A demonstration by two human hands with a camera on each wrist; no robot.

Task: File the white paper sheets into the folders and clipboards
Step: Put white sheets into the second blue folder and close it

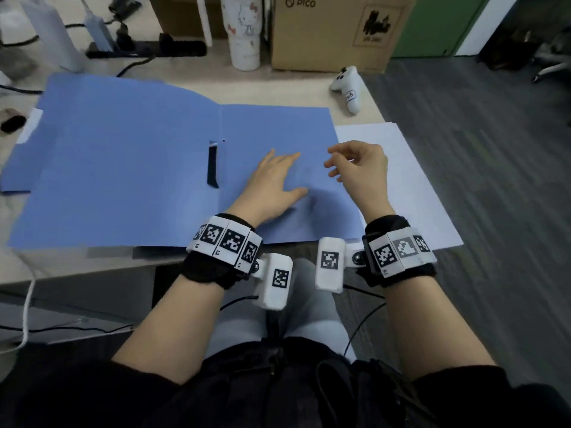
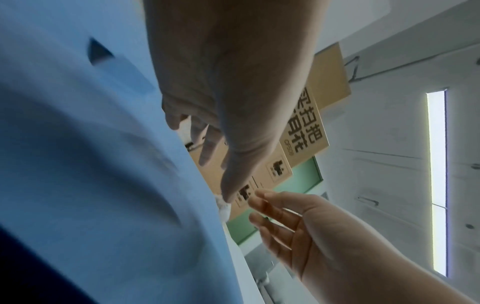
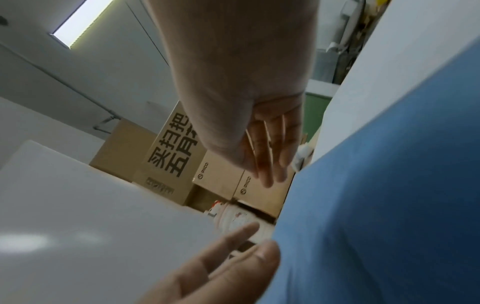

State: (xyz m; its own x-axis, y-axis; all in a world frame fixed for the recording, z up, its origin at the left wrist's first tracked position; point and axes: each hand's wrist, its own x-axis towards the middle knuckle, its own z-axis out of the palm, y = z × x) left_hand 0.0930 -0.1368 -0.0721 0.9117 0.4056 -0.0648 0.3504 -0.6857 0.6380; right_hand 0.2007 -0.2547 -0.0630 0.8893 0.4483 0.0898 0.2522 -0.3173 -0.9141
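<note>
A blue folder (image 1: 123,165) lies spread open on the desk, with a black clip strip (image 1: 212,165) at its fold. My left hand (image 1: 287,174) presses flat on the folder's right half, fingers straight. My right hand (image 1: 343,163) hovers just above the folder's right edge with loosely curled fingers and holds nothing. White paper sheets (image 1: 401,186) lie to the right of the folder and overhang the desk edge. In the left wrist view the left hand (image 2: 233,102) lies along the blue folder (image 2: 91,164). In the right wrist view the right hand (image 3: 259,144) hangs between the white sheets (image 3: 78,205) and the folder (image 3: 389,185).
At the back stand a cardboard box (image 1: 333,32), a white tumbler (image 1: 244,32) and a black power strip (image 1: 145,49). A white game controller (image 1: 347,88) lies near the desk's right corner. Another blue folder edge (image 1: 15,168) shows at the left. Grey floor is on the right.
</note>
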